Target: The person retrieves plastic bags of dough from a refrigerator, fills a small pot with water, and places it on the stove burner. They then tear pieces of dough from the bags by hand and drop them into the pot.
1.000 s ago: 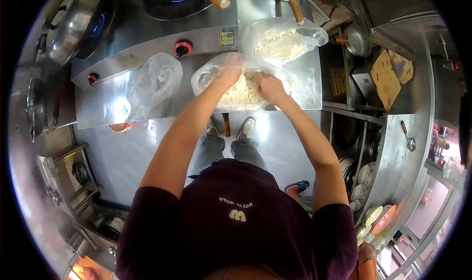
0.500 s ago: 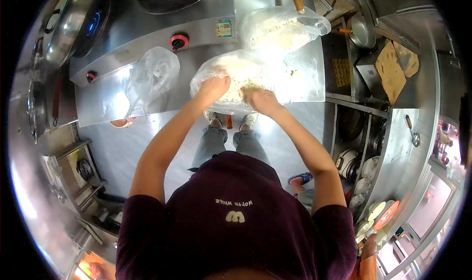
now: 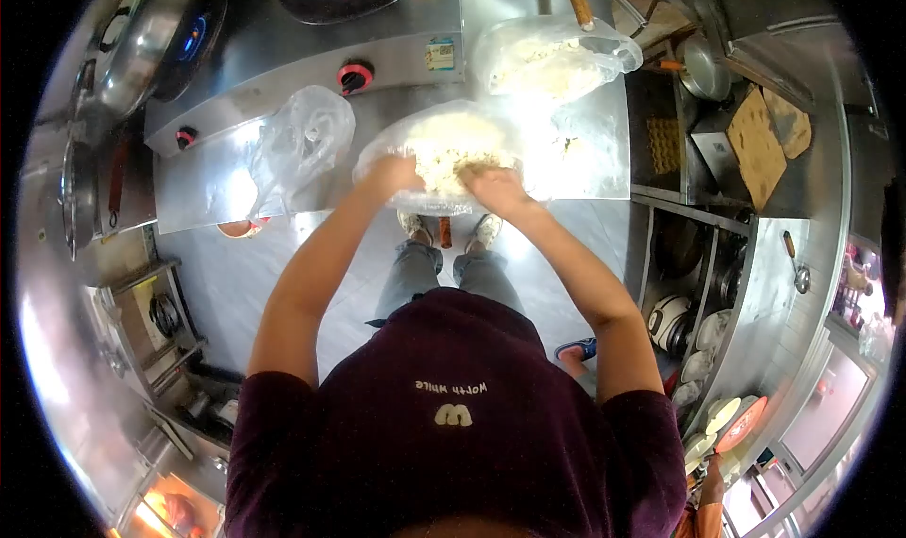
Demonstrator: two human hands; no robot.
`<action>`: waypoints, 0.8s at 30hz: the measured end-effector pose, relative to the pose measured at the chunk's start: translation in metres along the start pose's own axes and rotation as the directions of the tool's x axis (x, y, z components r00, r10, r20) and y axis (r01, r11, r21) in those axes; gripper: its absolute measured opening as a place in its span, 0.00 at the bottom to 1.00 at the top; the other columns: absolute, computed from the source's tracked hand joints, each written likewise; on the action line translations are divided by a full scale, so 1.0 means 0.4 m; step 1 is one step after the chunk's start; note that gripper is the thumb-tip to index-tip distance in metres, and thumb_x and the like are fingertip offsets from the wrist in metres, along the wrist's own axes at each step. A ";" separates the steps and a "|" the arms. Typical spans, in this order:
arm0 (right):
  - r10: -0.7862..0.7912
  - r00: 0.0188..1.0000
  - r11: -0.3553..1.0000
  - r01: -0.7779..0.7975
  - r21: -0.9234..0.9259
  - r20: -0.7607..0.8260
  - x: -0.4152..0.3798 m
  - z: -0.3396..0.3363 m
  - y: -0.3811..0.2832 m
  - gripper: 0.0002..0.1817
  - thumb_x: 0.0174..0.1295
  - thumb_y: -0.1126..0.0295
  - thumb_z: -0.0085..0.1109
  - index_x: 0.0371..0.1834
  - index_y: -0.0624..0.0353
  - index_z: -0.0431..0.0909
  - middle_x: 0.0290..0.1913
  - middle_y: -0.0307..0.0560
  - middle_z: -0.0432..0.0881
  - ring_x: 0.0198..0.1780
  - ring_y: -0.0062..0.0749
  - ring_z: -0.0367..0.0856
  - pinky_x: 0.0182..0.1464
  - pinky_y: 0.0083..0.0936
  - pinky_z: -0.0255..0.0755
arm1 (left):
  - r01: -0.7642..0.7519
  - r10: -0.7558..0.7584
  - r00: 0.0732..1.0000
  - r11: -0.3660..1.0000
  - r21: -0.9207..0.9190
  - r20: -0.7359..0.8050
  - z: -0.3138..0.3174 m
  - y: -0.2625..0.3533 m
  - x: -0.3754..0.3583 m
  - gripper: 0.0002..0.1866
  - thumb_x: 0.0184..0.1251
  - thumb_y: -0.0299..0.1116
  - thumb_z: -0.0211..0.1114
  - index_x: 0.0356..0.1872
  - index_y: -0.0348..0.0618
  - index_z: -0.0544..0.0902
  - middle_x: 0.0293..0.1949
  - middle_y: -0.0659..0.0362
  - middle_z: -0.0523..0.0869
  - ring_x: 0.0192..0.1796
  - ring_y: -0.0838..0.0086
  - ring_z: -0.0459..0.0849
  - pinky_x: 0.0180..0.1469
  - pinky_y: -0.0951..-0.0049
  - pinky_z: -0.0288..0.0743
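Note:
A clear plastic bag (image 3: 373, 151) lies spread at the counter's front edge, holding pale, crumbly, shredded-looking food (image 3: 453, 146). My left hand (image 3: 394, 176) is at the bag's left side, its fingers curled on the plastic. At the right side, my right hand (image 3: 497, 189) reaches over the near rim with bent fingers pressed together in the food. Its fingertips are partly hidden. Behind and to the right sits a second clear bag (image 3: 604, 57) with similar pale food. A crumpled clear bag (image 3: 307, 137) rests left of my hands.
Beyond the counter (image 3: 590, 165) is a gas stove with a red-ringed knob (image 3: 354, 75) and a lit left burner (image 3: 195, 36) beside a large metal pan (image 3: 151, 38). A wooden handle (image 3: 578, 5) sticks out at the back. Shelves stand right; another person's foot (image 3: 576, 351) is close by.
My left hand has shifted left, from over the food to the bag's side. My right hand has moved slightly left and stays at the food. The view has shifted a little.

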State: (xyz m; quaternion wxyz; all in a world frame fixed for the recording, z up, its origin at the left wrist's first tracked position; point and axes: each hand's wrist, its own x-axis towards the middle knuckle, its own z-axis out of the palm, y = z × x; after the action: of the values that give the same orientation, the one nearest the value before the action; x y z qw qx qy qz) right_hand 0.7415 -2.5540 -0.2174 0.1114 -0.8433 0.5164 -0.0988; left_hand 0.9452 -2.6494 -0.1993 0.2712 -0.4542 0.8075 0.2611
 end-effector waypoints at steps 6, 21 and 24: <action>0.247 0.904 0.902 -0.346 0.257 0.350 0.020 -0.058 0.006 0.17 0.57 0.69 0.50 0.50 0.60 0.72 0.42 0.51 0.80 0.44 0.40 0.79 0.44 0.32 0.75 | -0.080 0.063 0.977 0.994 -0.076 -0.205 0.087 -0.004 0.002 0.17 0.57 0.46 0.56 0.41 0.46 0.80 0.35 0.50 0.83 0.39 0.58 0.82 0.43 0.62 0.73; 0.015 0.934 0.948 -0.126 0.291 0.356 0.039 -0.017 -0.057 0.16 0.58 0.69 0.51 0.51 0.53 0.73 0.44 0.49 0.79 0.47 0.41 0.77 0.48 0.34 0.70 | -0.129 0.125 0.883 0.991 0.023 -0.452 0.052 0.060 0.047 0.13 0.62 0.39 0.52 0.41 0.45 0.78 0.36 0.52 0.82 0.40 0.58 0.81 0.38 0.56 0.74; 0.074 0.979 0.934 -0.135 0.331 0.190 0.033 0.014 -0.028 0.16 0.57 0.69 0.51 0.51 0.53 0.72 0.40 0.51 0.80 0.42 0.43 0.79 0.45 0.35 0.71 | -0.164 0.153 0.846 0.986 0.024 -0.511 0.138 -0.051 0.115 0.20 0.63 0.40 0.52 0.56 0.52 0.71 0.39 0.52 0.82 0.35 0.60 0.82 0.38 0.61 0.75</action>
State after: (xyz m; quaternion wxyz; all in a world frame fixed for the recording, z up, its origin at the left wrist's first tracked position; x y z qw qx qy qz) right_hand 0.7584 -2.5604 -0.2187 0.3060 -0.7878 0.5238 -0.1065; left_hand 0.9538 -2.6489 -0.2736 0.0199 -0.4416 0.8824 0.1612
